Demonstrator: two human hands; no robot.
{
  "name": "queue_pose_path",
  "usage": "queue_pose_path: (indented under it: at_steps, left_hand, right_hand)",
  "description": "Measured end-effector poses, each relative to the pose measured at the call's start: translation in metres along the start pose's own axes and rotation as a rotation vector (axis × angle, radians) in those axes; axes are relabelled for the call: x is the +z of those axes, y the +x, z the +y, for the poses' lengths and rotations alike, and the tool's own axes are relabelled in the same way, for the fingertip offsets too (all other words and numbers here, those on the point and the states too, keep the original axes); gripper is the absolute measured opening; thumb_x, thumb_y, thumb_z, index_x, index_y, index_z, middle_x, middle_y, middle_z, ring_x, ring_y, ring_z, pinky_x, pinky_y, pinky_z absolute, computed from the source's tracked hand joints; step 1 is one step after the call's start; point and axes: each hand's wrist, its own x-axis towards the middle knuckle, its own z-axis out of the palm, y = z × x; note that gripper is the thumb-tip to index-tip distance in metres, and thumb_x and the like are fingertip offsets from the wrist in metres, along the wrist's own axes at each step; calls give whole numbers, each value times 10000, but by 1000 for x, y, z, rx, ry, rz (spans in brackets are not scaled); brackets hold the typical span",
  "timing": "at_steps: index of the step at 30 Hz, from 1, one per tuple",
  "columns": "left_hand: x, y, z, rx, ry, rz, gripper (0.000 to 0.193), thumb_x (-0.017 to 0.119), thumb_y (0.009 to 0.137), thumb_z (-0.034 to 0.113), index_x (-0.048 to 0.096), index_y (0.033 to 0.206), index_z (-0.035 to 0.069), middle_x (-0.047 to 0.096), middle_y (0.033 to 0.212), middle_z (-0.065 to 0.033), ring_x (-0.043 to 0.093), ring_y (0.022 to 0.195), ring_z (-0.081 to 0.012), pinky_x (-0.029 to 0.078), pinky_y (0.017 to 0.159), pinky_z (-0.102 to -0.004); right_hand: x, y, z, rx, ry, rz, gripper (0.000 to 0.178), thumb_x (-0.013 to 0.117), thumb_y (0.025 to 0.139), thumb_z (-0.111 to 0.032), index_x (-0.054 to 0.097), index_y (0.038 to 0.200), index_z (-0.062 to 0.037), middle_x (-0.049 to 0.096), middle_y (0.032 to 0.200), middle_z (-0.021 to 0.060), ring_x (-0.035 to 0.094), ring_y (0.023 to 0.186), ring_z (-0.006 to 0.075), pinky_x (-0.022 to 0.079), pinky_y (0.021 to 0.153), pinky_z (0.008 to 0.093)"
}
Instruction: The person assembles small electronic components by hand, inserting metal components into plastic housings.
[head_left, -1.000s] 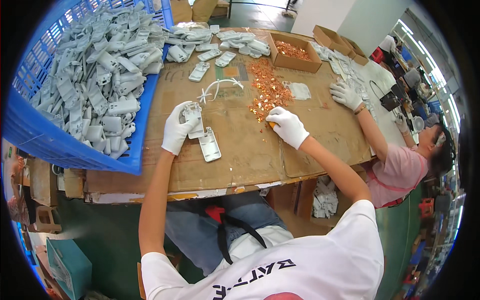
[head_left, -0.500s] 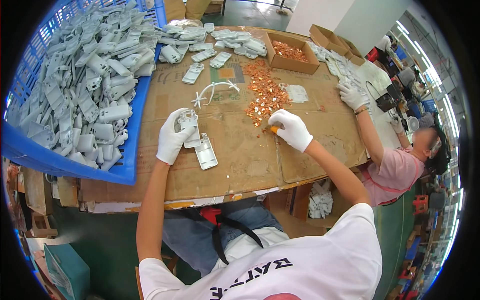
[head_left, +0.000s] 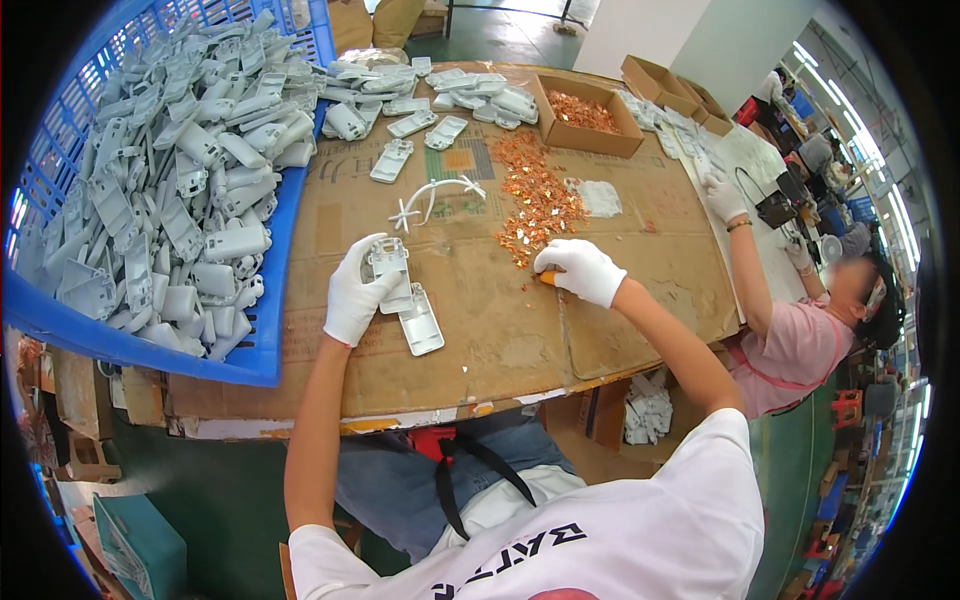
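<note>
My left hand (head_left: 354, 299), in a white glove, grips a pale grey plastic housing (head_left: 391, 268) by its left side. Partly beneath it lies a second plastic housing (head_left: 422, 325), open face up on the cardboard. At the near end of a strewn heap of small copper-coloured metal pieces (head_left: 540, 195), my right hand (head_left: 585, 270) has its gloved fingers curled together. Something orange-yellow shows at its thumb. Whatever those fingertips hold, if anything, is too small to make out.
A blue crate (head_left: 270, 330) heaped with grey housings stands at the left. White curved plastic strips (head_left: 432, 196) lie mid-table; behind the heap is a cardboard box (head_left: 592, 135) of copper-coloured pieces. At the right, a co-worker in pink (head_left: 800, 345) reaches a gloved hand (head_left: 724, 198) toward white parts.
The whole view has shifted slightly, with the table lower in it. My left hand still holds the housing, and my right hand stays at the copper-coloured heap. The co-worker's hand has moved a little.
</note>
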Motion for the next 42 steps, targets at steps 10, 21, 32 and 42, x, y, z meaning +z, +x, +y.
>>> queue_pose_path:
  at_steps: [10, 21, 32, 42]
  left_hand:
    - [3, 1, -12, 48, 49, 38, 531, 735, 780, 98, 576, 1285, 57, 680, 1144, -89, 643, 1047, -143, 502, 925, -297]
    - [29, -31, 55, 231, 402, 254, 436, 672, 823, 92, 593, 1251, 62, 662, 1119, -181, 650, 1037, -331, 523, 878, -385]
    - [42, -59, 64, 260, 396, 385, 340, 640, 798, 11, 631, 1131, 84, 656, 1042, -138, 651, 953, -329, 537, 812, -388]
    - [32, -75, 65, 157, 601, 222, 286, 631, 866, 179, 599, 1149, 159, 625, 1002, -95, 671, 862, -338, 547, 728, -441]
  right_hand:
    - [7, 7, -36, -15, 147, 428, 83, 667, 853, -65, 647, 934, -63, 633, 870, 116, 645, 792, 309, 526, 705, 376]
    - [52, 78, -140, -30, 649, 523, 229, 656, 830, 53, 710, 1031, -42, 705, 938, 81, 665, 735, 131, 552, 649, 278]
    - [46, 87, -158, -90, 298, 615, 240, 668, 699, 35, 628, 919, -53, 578, 924, 130, 598, 878, 312, 500, 773, 376]
    - [32, 94, -147, 41, 581, -1, 171, 604, 851, 12, 666, 1010, 26, 676, 816, 52, 596, 746, 85, 503, 655, 275]
